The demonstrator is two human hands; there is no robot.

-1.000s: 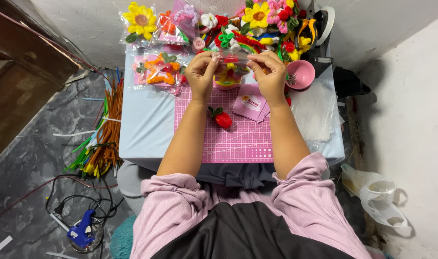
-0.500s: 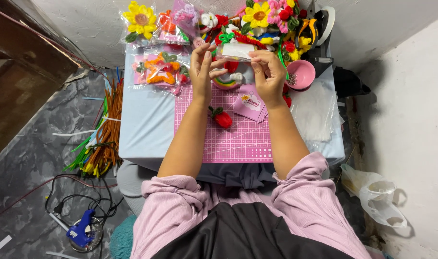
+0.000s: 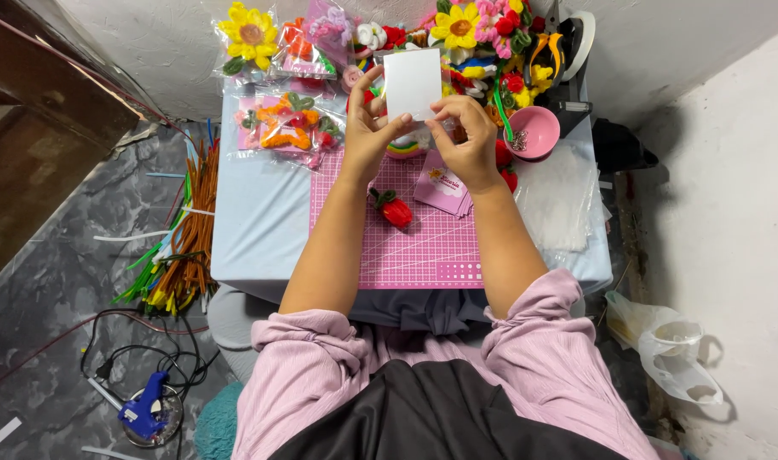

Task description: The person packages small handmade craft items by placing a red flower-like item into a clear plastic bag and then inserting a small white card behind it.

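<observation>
White card [image 3: 412,83] pinched between both hands (held above the pink mat [image 3: 423,247]).

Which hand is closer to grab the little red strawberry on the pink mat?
Probably the left hand. Both hands hold the white card, but the red strawberry lies on the pink mat just below the left wrist, while the right hand sits farther over, above the pink cards.

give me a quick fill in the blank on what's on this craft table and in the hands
1. Both hands, left hand and right hand, hold up a white ____ between them.
2. The cutting mat on the table is ____ in colour.
3. The small red strawberry lies on the ____.
4. The pink bowl stands to the ____ of the right hand.

Missing words: card; pink; mat; right
</observation>
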